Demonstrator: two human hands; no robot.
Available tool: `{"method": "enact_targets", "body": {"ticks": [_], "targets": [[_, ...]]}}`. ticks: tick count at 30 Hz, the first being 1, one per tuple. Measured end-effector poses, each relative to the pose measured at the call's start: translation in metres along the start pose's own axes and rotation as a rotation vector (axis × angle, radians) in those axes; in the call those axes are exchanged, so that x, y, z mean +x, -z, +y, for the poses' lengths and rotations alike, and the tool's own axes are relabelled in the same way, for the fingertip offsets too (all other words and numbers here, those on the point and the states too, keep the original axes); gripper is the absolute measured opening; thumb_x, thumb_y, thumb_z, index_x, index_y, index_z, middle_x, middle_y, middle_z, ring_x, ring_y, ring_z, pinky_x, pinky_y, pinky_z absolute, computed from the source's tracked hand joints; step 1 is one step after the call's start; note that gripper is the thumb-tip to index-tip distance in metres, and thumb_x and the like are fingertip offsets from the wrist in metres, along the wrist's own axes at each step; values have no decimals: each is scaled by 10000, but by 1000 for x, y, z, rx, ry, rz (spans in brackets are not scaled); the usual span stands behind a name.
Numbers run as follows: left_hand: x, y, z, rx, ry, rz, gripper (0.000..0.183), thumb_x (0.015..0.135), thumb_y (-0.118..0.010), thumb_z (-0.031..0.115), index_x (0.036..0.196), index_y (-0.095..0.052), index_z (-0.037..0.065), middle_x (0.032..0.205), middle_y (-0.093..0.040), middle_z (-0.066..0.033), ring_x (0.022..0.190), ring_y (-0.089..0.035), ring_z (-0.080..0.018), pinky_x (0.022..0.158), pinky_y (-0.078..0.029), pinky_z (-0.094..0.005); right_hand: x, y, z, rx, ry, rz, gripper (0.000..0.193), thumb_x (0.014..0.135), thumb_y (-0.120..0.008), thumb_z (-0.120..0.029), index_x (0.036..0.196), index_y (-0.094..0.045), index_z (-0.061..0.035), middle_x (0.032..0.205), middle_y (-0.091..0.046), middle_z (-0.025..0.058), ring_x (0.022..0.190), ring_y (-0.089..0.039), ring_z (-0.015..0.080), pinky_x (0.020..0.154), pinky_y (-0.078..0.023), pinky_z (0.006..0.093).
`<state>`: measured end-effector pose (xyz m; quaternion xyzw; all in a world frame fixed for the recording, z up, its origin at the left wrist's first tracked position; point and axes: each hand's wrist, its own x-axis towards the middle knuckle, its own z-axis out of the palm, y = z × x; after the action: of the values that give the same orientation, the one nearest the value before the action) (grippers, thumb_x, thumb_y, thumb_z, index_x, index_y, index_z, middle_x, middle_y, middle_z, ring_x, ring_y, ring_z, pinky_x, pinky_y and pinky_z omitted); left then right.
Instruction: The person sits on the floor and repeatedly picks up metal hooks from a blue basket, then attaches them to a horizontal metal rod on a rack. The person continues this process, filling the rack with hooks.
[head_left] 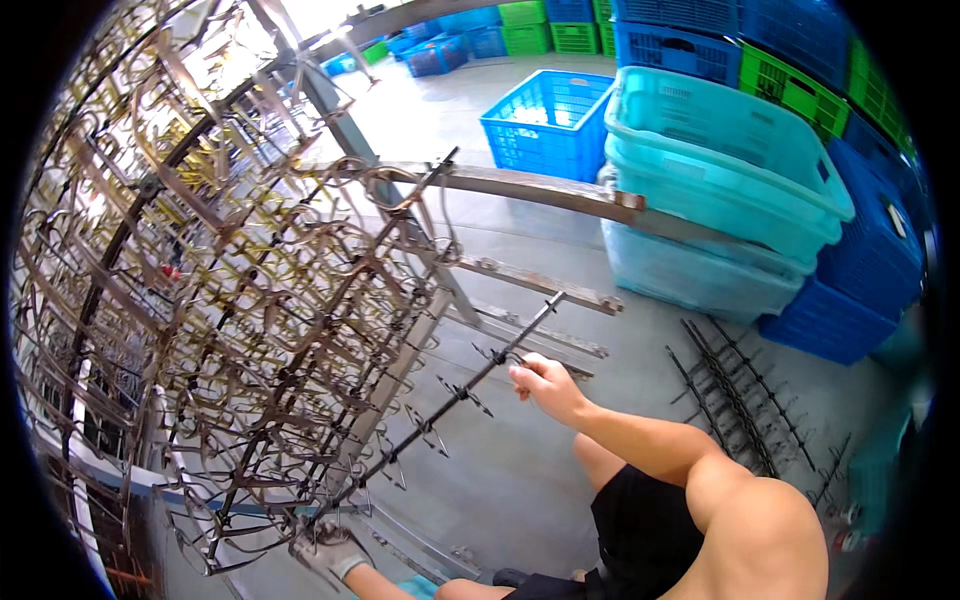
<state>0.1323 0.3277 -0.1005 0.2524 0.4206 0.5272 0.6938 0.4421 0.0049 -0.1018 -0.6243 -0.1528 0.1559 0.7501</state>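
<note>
A long dark rod (430, 420) with small wire hooks along it slants from lower left to upper right in front of me. Around its lower end is my left hand (325, 550), in a pale, soiled work glove, its fingers closed on the rod. My right hand (545, 385) is bare, next to a curled wire hook (512, 359) near the rod's upper end. Its fingers are curled in a pinch; what lies between them is too small to make out. Close to the rod on the left hang many bent metal strips (250, 300) on a rack.
Wooden bars (540, 188) of the rack jut out toward the right. Beyond them stand stacked turquoise crates (720, 165), an open blue crate (545, 145) and piled blue and green crates (680, 55). More hooked rods (735, 390) lie on the floor at right.
</note>
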Motion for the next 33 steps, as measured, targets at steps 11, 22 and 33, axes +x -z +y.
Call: {"method": "enact_targets", "body": {"ticks": [11,22,33], "targets": [[-188,107,-19,-204,211,-267,229,886,-502,256,1038,-564,96,822,-569,-49,701,-536,-187,607,-420,-338,-19,84,-64,-255,-267,126,263,896,-532,-295,880,-566,-34,746,-573,47,625,-556,110,502,-434,248],[-221,82,-47,-131,54,209,149,922,-563,250,859,-520,122,721,-520,13,562,-542,-89,423,-401,-207,0,119,-38,-640,-147,-65,205,965,-420,-291,1037,-523,-129,654,-529,10,481,-506,95,389,-383,238],[-327,117,-12,102,570,-513,189,897,-540,192,1026,-569,57,869,-611,-72,710,-614,-128,547,-490,-242,-92,60,-65,-1337,700,-54,516,866,-572,-234,1290,-396,-1,1227,-472,226,1178,-415,372,979,-351,462]]}}
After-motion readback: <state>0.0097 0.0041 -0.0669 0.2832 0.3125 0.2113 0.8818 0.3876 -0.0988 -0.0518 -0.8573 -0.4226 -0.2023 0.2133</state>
